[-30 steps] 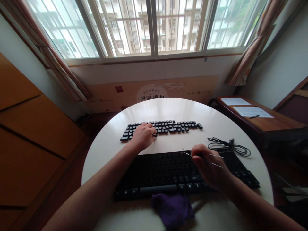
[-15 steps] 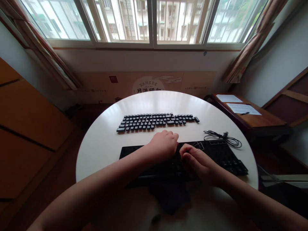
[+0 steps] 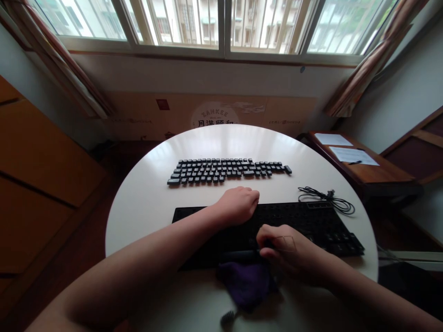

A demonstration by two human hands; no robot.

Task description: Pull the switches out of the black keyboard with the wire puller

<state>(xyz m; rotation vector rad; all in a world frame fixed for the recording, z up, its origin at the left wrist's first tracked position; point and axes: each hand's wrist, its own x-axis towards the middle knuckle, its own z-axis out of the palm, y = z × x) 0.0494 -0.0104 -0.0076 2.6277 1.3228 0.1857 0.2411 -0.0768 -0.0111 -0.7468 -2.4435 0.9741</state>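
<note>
Keyboard (image 3: 277,212): laid flat on the table (image 3: 138,207), likely for steadiness. Left hand (image 3: 241,203): held over it, fingers curled; whether anything is gripped cannot be told. Right hand (image 3: 284,242): closed around a wire tool (image 3: 289,238). Keys (image 3: 211,171): set in rows beyond, presumably so order is preserved.

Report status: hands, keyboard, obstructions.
Left hand curled over keyboard, contents hidden. Right hand gripping wire tool. Keycaps in rows beyond. Purple cloth at keyboard's near edge, left forearm across view.
</note>
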